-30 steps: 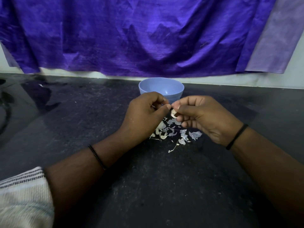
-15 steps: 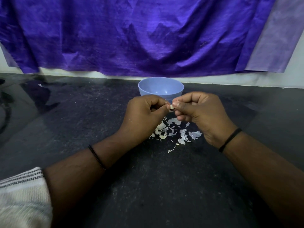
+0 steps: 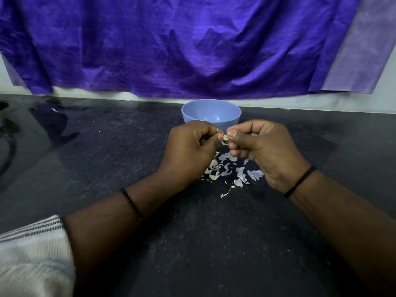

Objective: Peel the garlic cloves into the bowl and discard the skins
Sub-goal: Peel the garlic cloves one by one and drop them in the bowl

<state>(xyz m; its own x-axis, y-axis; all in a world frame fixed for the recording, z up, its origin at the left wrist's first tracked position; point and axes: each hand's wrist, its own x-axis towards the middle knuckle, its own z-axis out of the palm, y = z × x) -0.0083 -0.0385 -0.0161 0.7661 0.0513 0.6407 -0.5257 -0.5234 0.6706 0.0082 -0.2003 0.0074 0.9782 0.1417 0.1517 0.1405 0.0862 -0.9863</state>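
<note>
Two hands, one garlic clove

Two hands meet in the middle. The left hand (image 3: 190, 146) and the right hand (image 3: 263, 146) both have curled fingers and pinch a small garlic clove (image 3: 225, 139) between them. Under the hands, loose skins (image 3: 240, 174) lie on the dark counter (image 3: 107, 151); the left hand hides some. Just past the hands stands a blue bowl (image 3: 211, 113). Its bottom is hidden by the hands. Behind it hangs a purple cloth (image 3: 171, 46).
</note>
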